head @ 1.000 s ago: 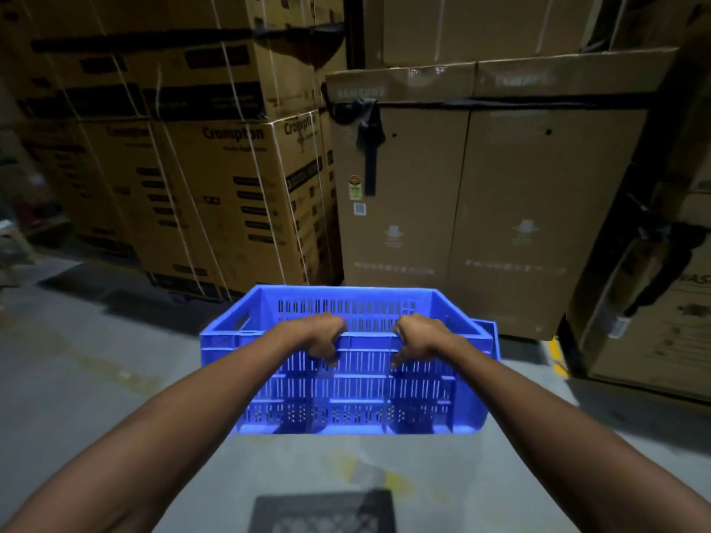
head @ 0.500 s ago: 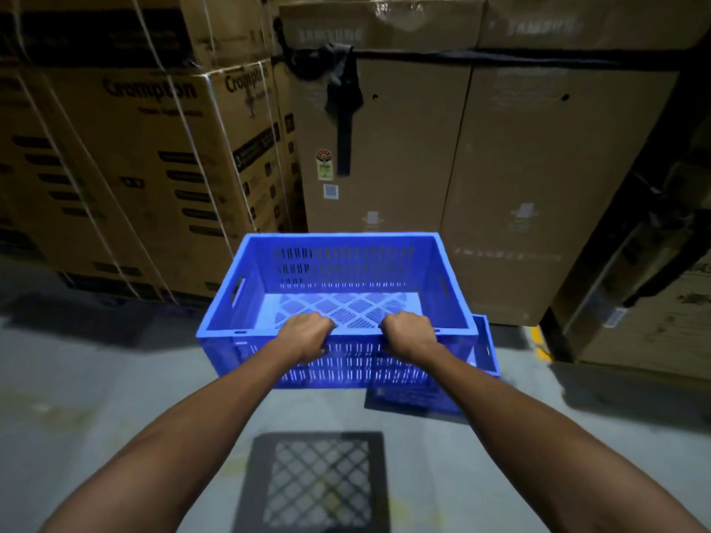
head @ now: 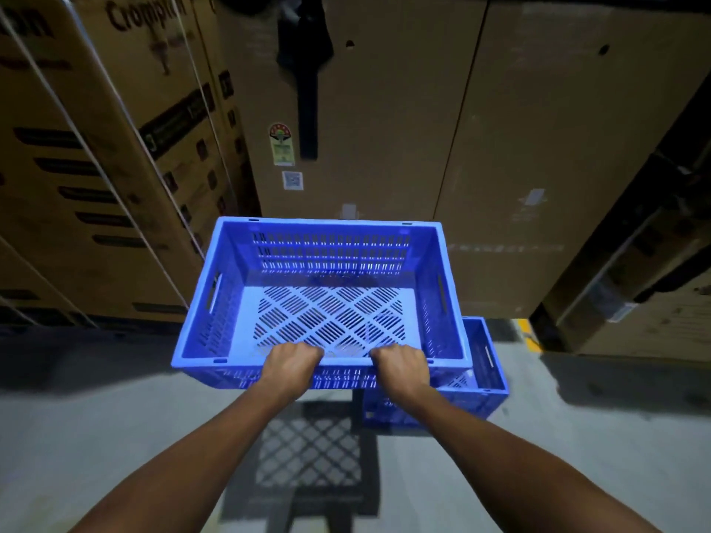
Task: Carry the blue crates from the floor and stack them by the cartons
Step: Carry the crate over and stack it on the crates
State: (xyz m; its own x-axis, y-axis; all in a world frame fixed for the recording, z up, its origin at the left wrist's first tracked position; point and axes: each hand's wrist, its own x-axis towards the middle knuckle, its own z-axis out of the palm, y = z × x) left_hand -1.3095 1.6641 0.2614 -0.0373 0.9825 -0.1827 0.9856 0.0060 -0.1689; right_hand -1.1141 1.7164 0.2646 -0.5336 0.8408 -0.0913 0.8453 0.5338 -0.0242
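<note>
I hold an empty blue slotted crate in the air in front of me, tilted so its open inside faces me. My left hand and my right hand both grip its near rim. A second blue crate rests on the floor below and to the right, mostly hidden by the held one. Tall brown cartons rise right behind both crates.
Strapped printed cartons stand at the left. More cartons lean in at the right, with a yellow floor mark beside them. The held crate casts a latticed shadow on the grey concrete floor.
I have come closer to the cartons with the crate. The view has tipped down into the crate, and the second crate on the floor shows more.
</note>
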